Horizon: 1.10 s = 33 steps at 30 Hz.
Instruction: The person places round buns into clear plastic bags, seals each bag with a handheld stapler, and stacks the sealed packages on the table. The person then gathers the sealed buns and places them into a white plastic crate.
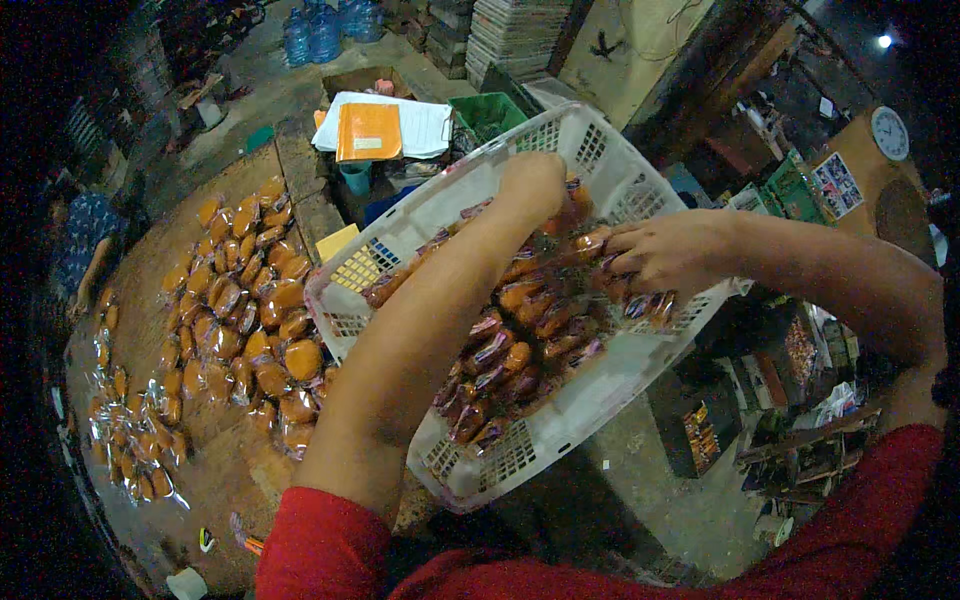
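A white plastic crate [610, 400] with lattice sides stands in front of me, tilted across the view. Inside lie rows of brown buns [530, 300] in clear wrappers. My left hand [537, 185] reaches over the crate to its far side, wrist bent; its fingers are hidden behind the back of the hand, close to wrapped buns. From the right my right hand [672, 250] comes in over the crate's rim. Its fingers curl over the buns at the right end and close on a wrapped bun [592, 243] at the fingertips.
A large pile of wrapped buns [230, 310] covers the wooden table [265, 470] to the left, with a smaller heap [135, 440] nearer. Papers with an orange folder [368, 132] lie beyond the crate, beside a green bin [487, 115]. Someone in a patterned shirt [85, 235] is at far left.
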Each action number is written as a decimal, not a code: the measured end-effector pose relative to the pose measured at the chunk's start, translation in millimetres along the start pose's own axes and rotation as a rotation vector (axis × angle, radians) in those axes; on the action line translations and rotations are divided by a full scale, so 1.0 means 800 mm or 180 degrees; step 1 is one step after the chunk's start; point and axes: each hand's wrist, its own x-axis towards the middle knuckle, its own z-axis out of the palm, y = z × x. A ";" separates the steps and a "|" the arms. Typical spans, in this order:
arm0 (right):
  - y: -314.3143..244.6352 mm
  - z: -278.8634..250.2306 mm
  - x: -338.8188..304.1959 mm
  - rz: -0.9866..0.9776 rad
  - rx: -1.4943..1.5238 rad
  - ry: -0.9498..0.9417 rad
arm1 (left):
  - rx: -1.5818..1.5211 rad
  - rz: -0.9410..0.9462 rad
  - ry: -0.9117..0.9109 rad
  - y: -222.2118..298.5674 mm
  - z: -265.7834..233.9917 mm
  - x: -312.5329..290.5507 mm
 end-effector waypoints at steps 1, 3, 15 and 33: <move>0.007 0.007 0.001 -0.0067 -0.0142 0.0041 | 0.0070 0.0021 -0.0092 0.002 0.001 -0.004; 0.021 0.019 0.001 0.0099 -0.0365 -0.0792 | 0.0030 0.0082 -0.0114 0.008 0.003 -0.007; 0.024 0.162 0.019 0.0743 -0.0396 0.0665 | 0.0402 -0.0016 0.0034 0.033 0.036 -0.032; 0.108 0.150 0.047 0.3265 0.3416 0.2827 | -0.2246 0.0577 -0.1295 -0.015 -0.047 -0.037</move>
